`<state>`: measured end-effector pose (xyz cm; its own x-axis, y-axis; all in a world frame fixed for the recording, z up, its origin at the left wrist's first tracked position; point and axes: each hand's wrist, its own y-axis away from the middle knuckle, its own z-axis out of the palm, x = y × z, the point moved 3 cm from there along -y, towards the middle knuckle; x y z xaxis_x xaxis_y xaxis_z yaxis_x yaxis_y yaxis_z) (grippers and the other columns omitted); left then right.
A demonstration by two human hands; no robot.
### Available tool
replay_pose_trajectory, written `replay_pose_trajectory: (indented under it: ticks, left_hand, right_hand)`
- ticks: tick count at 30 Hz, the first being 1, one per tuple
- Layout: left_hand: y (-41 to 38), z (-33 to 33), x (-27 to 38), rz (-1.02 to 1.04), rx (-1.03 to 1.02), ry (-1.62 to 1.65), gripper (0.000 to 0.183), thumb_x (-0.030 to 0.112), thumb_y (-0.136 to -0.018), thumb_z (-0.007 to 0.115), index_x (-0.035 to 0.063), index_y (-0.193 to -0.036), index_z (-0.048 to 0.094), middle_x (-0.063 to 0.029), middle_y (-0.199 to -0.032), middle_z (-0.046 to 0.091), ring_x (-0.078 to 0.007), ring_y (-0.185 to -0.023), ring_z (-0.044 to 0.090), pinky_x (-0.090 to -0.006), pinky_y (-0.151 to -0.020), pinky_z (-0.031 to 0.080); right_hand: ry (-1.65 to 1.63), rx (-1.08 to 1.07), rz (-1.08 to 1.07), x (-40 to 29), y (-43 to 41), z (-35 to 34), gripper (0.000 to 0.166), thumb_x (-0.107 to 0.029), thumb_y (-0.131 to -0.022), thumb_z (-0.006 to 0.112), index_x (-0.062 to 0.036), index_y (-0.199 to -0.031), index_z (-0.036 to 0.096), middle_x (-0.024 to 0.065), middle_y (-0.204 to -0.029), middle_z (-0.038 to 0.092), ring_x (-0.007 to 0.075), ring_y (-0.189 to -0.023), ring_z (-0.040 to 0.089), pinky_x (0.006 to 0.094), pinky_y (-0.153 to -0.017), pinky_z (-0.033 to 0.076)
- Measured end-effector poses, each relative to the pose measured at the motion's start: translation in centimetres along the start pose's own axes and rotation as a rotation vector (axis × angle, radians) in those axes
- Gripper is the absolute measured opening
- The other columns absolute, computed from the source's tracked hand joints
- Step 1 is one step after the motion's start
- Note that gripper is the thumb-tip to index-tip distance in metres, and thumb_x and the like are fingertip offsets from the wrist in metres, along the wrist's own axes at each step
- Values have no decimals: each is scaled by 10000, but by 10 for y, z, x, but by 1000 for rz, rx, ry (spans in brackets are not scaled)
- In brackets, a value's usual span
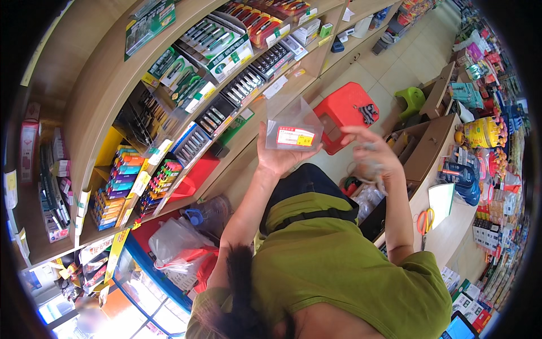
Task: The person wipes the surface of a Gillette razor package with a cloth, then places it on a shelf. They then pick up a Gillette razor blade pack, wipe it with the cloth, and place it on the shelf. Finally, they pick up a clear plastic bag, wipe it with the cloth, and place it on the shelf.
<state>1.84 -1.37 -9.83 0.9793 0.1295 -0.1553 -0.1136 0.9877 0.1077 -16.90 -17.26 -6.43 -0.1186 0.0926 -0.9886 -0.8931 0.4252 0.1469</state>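
A clear plastic sheet or holder (pixel 292 114) with a red, white and yellow price label (pixel 295 136) is held in my left hand (pixel 275 154), between the thumb and the fingers behind it. My right hand (pixel 372 154) is raised to the right of it, apart from the plastic, and blurred. Something pale and crumpled, perhaps clear tape or film, hangs at its palm; whether the fingers grip it cannot be told. Beyond both hands stands a red plastic stool (pixel 345 101) with a striped cloth item (pixel 367 113) on it.
Shelves on the left hold batteries (pixel 216 40), nail clippers (pixel 243 84) and lighters (pixel 123 171). At the right, a wooden counter (pixel 444 237) bears orange-handled scissors (pixel 424 224) and a paper sheet (pixel 441 203). A green stool (pixel 408 101) stands on the floor. Plastic bags (pixel 182 241) lie below the shelves.
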Motion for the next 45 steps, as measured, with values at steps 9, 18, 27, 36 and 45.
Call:
replay_pose_trajectory:
  ticks: [9, 18, 27, 36, 45]
  left_hand:
    - [-3, -11, -8, 5, -157, -10, 892, 766, -843, 381, 154, -1489, 326, -149, -1484, 379, -406, -1331, 385, -660, -1046, 307]
    - [3, 6, -11, 52, 59, -233, 916, 772, -829, 425, 156, -1498, 313, -144, -1488, 367, -403, -1330, 371, -609, -1057, 319]
    - [27, 19, 2, 93, -126, -346, 1034, 788, -733, 592, 314, -1545, 162, -253, -1443, 357, -366, -1280, 413, -598, -1045, 305]
    - [17, 27, -7, 131, -98, -790, 1118, 784, -715, 610, 278, -1566, 91, -150, -1465, 347, -306, -1307, 383, -517, -1065, 313]
    - [26, 34, 6, 336, -116, -770, 930, 564, -814, 657, 90, -1511, 265, -133, -1388, 455, -250, -1237, 485, -397, -1023, 425]
  right_hand:
    - [594, 309, -202, -29, -24, 55, 843, -325, -671, 857, -60, -1366, 459, 153, -1077, 593, 261, -972, 611, 339, -862, 500]
    - [114, 302, 3, -17, -37, 58, 414, -389, -998, 542, -7, -992, 701, 7, -780, 597, 88, -766, 531, 262, -726, 449]
    - [-333, 252, 226, -18, -17, -13, 463, -461, -952, 590, -30, -1121, 613, 77, -1081, 649, 159, -970, 632, 312, -866, 511]
    - [888, 272, -612, -103, -44, 97, 354, -37, -757, 684, -27, -1109, 639, 94, -1100, 653, 260, -948, 642, 331, -803, 541]
    - [1174, -272, -274, -64, -54, 113, 243, -66, -751, 611, -66, -982, 683, 109, -1014, 673, 295, -979, 622, 405, -795, 533]
